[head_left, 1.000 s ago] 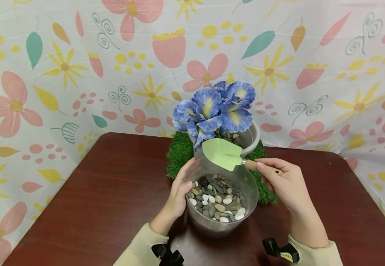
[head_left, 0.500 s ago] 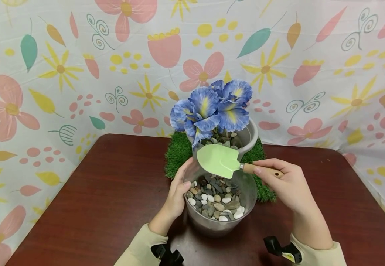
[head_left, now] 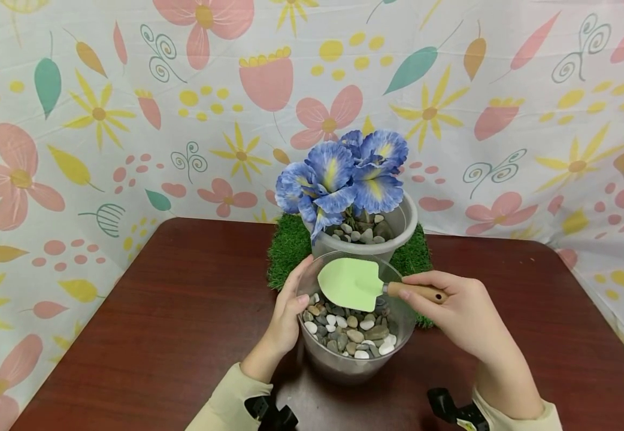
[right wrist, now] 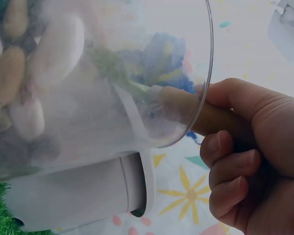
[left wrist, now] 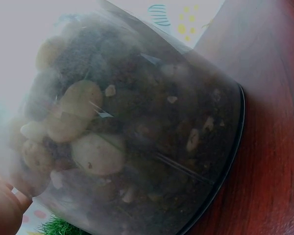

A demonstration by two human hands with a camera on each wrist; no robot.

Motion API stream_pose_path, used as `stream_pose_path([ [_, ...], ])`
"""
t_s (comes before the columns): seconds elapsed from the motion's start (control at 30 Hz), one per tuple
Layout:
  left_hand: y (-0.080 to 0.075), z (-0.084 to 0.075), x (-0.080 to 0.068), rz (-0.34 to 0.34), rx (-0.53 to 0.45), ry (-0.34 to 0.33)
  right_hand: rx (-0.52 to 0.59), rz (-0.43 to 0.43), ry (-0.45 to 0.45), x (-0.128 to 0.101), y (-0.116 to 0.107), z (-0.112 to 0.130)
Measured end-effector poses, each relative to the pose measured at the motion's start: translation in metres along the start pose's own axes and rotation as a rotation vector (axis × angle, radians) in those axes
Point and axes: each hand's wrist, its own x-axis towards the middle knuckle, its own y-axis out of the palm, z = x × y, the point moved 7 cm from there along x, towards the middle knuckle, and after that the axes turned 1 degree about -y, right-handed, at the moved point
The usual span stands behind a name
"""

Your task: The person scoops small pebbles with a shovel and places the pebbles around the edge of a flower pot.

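Note:
A clear plastic bowl [head_left: 312, 353] half full of pebbles [head_left: 351, 332] stands on the dark red table [head_left: 156, 335]. My left hand [head_left: 287, 308] grips its left wall, thumb at the rim; the left wrist view shows the bowl [left wrist: 152, 137] close up. My right hand [head_left: 454, 308] holds the wooden handle [head_left: 417, 291] of a small green trowel [head_left: 351, 283], whose blade lies flat over the bowl's mouth. In the right wrist view the hand [right wrist: 250, 161] grips the handle [right wrist: 206, 115] at the bowl's rim. Behind stands a grey pot [head_left: 400, 224] with blue flowers [head_left: 344, 176] and pebbles.
The pot sits on a green grass mat [head_left: 289, 245] at the table's back middle. A flowered cloth [head_left: 102, 120] hangs behind and around the table. Bare tabletop lies left and right of the bowl.
My right hand has lowered the trowel from beside the pot's rim down and leftward to the bowl's mouth. The left hand has stayed on the bowl.

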Motion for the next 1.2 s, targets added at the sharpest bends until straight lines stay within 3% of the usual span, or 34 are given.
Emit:
stream_pose_path([
  [0.2,0.001,-0.002,0.001,0.006,-0.023,0.01,-0.143,0.008,-0.151,-0.003,0.005,0.015],
  [0.33,0.001,-0.002,0.001,0.011,-0.041,0.002,-0.305,-0.012,-0.201,-0.005,0.007,0.021],
  [0.47,0.002,-0.002,0.001,0.014,-0.05,0.001,-0.363,0.007,-0.227,-0.006,0.01,0.025],
  [0.57,0.002,-0.002,0.001,0.016,-0.053,0.005,-0.356,0.024,-0.229,-0.007,0.01,0.026],
  [0.8,0.0,-0.002,0.001,0.019,-0.035,0.018,-0.158,0.142,-0.252,-0.014,0.014,0.034],
  [1.07,0.0,-0.003,0.001,0.012,-0.039,0.004,-0.306,-0.036,-0.381,-0.015,0.015,0.047],
  [1.2,0.001,-0.004,0.001,0.018,-0.038,0.012,-0.341,-0.067,-0.379,-0.016,0.013,0.046],
])
